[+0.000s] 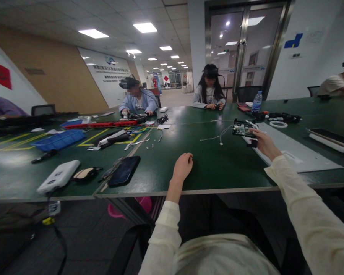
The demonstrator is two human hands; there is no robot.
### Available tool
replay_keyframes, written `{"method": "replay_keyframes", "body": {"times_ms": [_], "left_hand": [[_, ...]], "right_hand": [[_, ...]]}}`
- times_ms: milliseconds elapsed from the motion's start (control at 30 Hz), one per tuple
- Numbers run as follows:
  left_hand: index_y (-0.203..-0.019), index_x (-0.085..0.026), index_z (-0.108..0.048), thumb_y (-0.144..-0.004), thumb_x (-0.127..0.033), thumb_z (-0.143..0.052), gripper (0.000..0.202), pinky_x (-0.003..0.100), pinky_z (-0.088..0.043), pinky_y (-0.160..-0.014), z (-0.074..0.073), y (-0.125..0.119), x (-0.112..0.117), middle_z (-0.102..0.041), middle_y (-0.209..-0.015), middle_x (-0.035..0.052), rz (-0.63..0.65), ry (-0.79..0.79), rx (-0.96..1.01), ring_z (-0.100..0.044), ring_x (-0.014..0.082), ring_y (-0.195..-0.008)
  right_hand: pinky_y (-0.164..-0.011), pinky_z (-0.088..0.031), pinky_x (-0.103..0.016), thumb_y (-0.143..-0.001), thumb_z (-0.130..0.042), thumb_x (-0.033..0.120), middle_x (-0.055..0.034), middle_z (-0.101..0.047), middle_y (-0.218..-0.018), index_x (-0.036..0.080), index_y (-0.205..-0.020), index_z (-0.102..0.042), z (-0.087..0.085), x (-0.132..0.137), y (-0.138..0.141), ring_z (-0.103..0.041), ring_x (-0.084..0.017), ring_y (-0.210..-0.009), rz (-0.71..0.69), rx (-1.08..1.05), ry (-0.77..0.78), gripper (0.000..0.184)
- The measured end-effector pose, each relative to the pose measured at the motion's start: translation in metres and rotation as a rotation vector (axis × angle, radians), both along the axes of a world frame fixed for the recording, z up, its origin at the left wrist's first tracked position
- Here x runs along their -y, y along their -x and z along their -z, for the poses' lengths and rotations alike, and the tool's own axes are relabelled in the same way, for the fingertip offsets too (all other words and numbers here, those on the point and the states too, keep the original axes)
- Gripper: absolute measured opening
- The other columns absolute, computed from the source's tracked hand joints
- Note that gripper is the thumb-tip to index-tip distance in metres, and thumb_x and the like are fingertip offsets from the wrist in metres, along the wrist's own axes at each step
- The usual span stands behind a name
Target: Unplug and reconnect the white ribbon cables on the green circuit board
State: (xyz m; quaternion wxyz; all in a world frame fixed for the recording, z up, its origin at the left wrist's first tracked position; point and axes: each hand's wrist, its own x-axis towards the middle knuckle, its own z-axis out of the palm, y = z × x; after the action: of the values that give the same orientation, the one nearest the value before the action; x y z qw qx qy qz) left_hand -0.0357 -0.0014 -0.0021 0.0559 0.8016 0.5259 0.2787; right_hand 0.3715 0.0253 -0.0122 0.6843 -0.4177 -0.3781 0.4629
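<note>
Right hand: the person's right hand (265,144) pinches the near edge of a circuit board (242,129), fingertips partly hidden.
Left hand: the left hand (184,166) rests on the green table (218,173), fingers loosely curled; whether it grips anything cannot be told.
Circuit board: at the left edge of a white sheet (299,144), thin wires (224,131) trailing leftward; whether it touches the surface is unclear.
Risk: with a one-handed edge grip, the board could tip or slip; a wire caught under the left hand or snagged could strain its joint.
Nearby: a white ring (278,126) lies beyond the sheet, a water bottle (257,102) farther back.
Across the table: two co-workers in headsets sit with hands on the tabletop.
</note>
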Motion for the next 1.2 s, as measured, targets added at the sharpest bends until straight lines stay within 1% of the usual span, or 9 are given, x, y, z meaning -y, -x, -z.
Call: {"method": "replay_keyframes", "body": {"times_ms": [133, 300, 367, 500, 600, 733, 900, 1067, 1200], "left_hand": [[-0.104, -0.018, -0.062, -0.089, -0.012, -0.044, 0.024, 0.031, -0.050, -0.087, -0.004, -0.002, 0.003, -0.063, -0.101, 0.0061, -0.027, -0.021, 0.045, -0.062, 0.0172, -0.092], [-0.111, -0.018, -0.059, -0.093, -0.016, -0.041, 0.025, 0.033, -0.047, -0.094, -0.012, -0.004, 0.007, -0.061, -0.111, 0.0085, -0.085, -0.193, 0.162, -0.060, 0.0186, -0.103], [-0.113, -0.018, -0.057, -0.094, -0.018, -0.040, 0.025, 0.034, -0.045, -0.098, -0.013, -0.004, 0.007, -0.060, -0.114, 0.0093, -0.105, -0.242, 0.197, -0.058, 0.0191, -0.108], [-0.118, -0.017, -0.053, -0.096, -0.024, -0.038, 0.028, 0.034, -0.042, -0.102, -0.015, -0.003, 0.008, -0.057, -0.118, 0.0105, -0.088, -0.295, 0.228, -0.054, 0.0189, -0.114], [-0.121, -0.017, -0.051, -0.097, -0.027, -0.038, 0.029, 0.034, -0.040, -0.105, -0.014, -0.004, 0.009, -0.055, -0.122, 0.0111, -0.069, -0.294, 0.205, -0.052, 0.0194, -0.118], [-0.127, -0.017, -0.048, -0.096, -0.032, -0.040, 0.035, 0.036, -0.038, -0.106, -0.011, -0.006, 0.007, -0.052, -0.128, 0.0129, -0.051, -0.251, 0.136, -0.049, 0.0214, -0.121], [-0.133, -0.017, -0.043, -0.096, -0.040, -0.040, 0.044, 0.039, -0.039, -0.103, -0.005, -0.006, 0.004, -0.050, -0.133, 0.0148, -0.067, -0.186, 0.078, -0.051, 0.0239, -0.121], [-0.134, -0.014, -0.043, -0.099, -0.040, -0.031, 0.046, 0.038, -0.042, -0.099, -0.002, -0.004, 0.002, -0.054, -0.129, 0.0173, -0.146, -0.139, 0.069, -0.055, 0.0249, -0.116], [-0.133, -0.012, -0.043, -0.097, -0.038, -0.035, 0.045, 0.037, -0.044, -0.093, -0.001, -0.003, 0.001, -0.060, -0.119, 0.0170, -0.191, -0.094, -0.012, -0.059, 0.0258, -0.108]], "right_hand": [[-0.060, -0.053, -0.021, -0.077, -0.065, 0.026, -0.0047, -0.070, -0.101, 0.021, -0.102, -0.069, -0.007, 0.003, 0.033, -0.067, -0.014, -0.077, -0.133, 0.087, 0.066, 0.026], [-0.066, -0.055, -0.023, -0.077, -0.069, 0.030, -0.0039, -0.069, -0.109, 0.022, -0.105, -0.070, -0.015, 0.008, 0.086, -0.067, -0.015, -0.083, -0.358, 0.140, 0.064, 0.029], [-0.069, -0.055, -0.023, -0.078, -0.070, 0.030, -0.0044, -0.069, -0.109, 0.021, -0.105, -0.071, -0.016, 0.009, 0.109, -0.067, -0.015, -0.086, -0.429, 0.151, 0.070, 0.029], [-0.071, -0.055, -0.023, -0.079, -0.069, 0.029, -0.0056, -0.070, -0.107, 0.020, -0.107, -0.071, -0.016, 0.009, 0.149, -0.068, -0.015, -0.087, -0.537, 0.173, 0.077, 0.029], [-0.073, -0.056, -0.024, -0.079, -0.069, 0.028, -0.0058, -0.070, -0.108, 0.020, -0.108, -0.071, -0.014, 0.008, 0.170, -0.068, -0.016, -0.088, -0.587, 0.144, 0.065, 0.030], [-0.075, -0.056, -0.024, -0.078, -0.071, 0.028, -0.0046, -0.070, -0.110, 0.021, -0.108, -0.070, -0.010, 0.011, 0.180, -0.068, -0.016, -0.089, -0.607, 0.105, 0.055, 0.031], [-0.069, -0.055, -0.022, -0.073, -0.075, 0.025, -0.0029, -0.068, -0.110, 0.025, -0.115, -0.067, -0.008, 0.021, 0.181, -0.068, -0.014, -0.084, -0.700, 0.175, 0.059, 0.042], [-0.082, -0.054, -0.028, -0.066, -0.078, 0.018, -0.0033, -0.066, -0.116, 0.025, -0.118, -0.064, -0.009, 0.027, 0.184, -0.065, -0.017, -0.098, -0.776, 0.211, 0.011, 0.054], [-0.088, -0.052, -0.031, -0.067, -0.077, 0.018, -0.0043, -0.065, -0.118, 0.024, -0.119, -0.064, -0.008, 0.028, 0.186, -0.062, -0.018, -0.105, -0.810, 0.287, -0.013, 0.054]]}}
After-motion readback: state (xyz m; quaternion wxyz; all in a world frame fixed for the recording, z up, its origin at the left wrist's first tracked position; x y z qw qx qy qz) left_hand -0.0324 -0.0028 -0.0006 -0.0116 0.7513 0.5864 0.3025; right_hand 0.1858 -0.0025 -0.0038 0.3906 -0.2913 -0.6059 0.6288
